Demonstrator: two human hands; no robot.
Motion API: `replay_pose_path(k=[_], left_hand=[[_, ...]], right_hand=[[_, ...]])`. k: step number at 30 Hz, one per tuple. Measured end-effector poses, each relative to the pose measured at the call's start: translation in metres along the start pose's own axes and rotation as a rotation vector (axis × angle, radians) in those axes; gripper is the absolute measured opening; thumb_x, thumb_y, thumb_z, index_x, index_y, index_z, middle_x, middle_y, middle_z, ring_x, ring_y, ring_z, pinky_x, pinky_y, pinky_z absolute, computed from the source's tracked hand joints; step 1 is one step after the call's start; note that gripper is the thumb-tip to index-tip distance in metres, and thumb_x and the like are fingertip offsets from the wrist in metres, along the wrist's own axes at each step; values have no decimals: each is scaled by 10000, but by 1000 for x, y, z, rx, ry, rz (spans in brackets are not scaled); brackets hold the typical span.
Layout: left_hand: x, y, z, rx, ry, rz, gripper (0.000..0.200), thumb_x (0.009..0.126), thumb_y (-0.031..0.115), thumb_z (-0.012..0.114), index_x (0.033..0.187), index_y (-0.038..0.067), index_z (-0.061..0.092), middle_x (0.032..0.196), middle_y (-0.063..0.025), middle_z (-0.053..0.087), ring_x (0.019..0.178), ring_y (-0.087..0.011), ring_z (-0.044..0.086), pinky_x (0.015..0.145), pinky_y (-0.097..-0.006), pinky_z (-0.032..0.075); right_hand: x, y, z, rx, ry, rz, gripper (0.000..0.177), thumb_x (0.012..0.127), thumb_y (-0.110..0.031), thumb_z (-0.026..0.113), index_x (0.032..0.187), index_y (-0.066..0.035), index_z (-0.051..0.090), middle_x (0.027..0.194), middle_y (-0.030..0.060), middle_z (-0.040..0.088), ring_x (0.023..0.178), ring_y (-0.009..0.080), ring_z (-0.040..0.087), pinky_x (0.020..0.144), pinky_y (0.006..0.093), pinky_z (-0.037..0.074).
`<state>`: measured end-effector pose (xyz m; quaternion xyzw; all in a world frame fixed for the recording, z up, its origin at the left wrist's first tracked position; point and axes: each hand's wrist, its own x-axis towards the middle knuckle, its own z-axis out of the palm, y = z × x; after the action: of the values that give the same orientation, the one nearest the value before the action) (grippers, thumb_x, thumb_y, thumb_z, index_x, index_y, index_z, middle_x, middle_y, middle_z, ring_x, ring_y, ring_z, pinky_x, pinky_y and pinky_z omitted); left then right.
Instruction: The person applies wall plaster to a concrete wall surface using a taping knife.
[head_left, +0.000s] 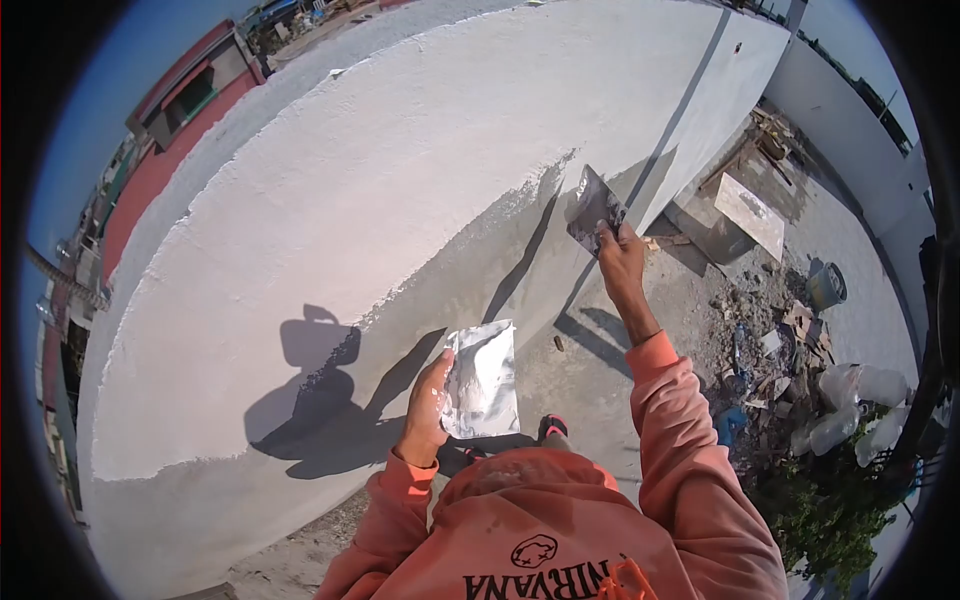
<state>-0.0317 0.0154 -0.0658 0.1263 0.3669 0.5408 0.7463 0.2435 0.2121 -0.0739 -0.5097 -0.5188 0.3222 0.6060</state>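
Observation:
My left hand [427, 408] grips the edge of a shiny flat metal plate [500, 405] with white plaster [480, 368] smeared on its upper face. Further up and to the right, my right hand [622, 258] is closed on a flat plastering trowel [597, 212]. Its dark, whitish-streaked blade is close to the wall; whether it touches cannot be told. The curving wall [330, 200] carries white plaster on its upper part, with a ragged lower edge. Below that edge the surface is bare grey.
To the right, rubble [770, 370] litters the ground beside a bucket [827, 286], plastic bags [835, 425] and a leafy plant [825, 510]. A whitish board [750, 215] lies near the wall's far end. My shoe [551, 428] stands near the wall.

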Motion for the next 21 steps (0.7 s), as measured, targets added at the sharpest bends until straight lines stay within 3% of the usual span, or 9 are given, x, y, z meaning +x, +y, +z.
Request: replay_pose_path(k=[4,7,10,13,16,21], left_hand=[[-27,12,-17,-15,-4,9,374,1015,260,474,1255,-15,557,1195,-92,639,1069,-180,626,931,-316,494],[-45,18,-40,-73,-11,-4,383,1017,269,473,1270,-9,547,1210,-96,632,1080,-184,623,941,-328,492],[-60,28,-56,-84,17,-9,388,1020,263,464,1284,-14,532,1218,-107,626,1091,-192,619,950,-336,489],[-68,28,-82,1,29,64,383,1021,247,454,1286,-18,531,1219,-113,624,1098,-200,616,954,-340,487],[-84,47,-82,-38,-3,25,384,1020,238,450,1288,-26,529,1218,-119,623,1105,-203,612,960,-343,482],[-102,61,-96,-46,-6,-1,387,1017,236,456,1270,-45,538,1212,-121,623,1106,-196,608,968,-330,469]], right_hand=[[-1,6,45,-166,73,-67,216,960,-122,499,1085,28,591,912,176,659,841,231,615,777,341,470],[-9,-4,67,-330,98,-109,237,955,-115,503,1124,25,595,937,133,675,854,178,593,802,308,459],[-26,-24,87,-277,156,-76,242,934,-87,501,1131,26,584,878,142,636,819,217,586,764,325,461],[-45,-23,104,-298,129,-197,417,861,8,485,1276,12,529,1012,197,583,911,333,590,793,361,474],[-73,-36,124,-317,130,-200,526,828,22,496,1353,-1,482,1093,207,560,964,331,584,811,366,475],[-116,-60,158,-371,174,-315,552,807,29,505,1358,24,470,1114,211,551,1000,355,574,871,379,473]])
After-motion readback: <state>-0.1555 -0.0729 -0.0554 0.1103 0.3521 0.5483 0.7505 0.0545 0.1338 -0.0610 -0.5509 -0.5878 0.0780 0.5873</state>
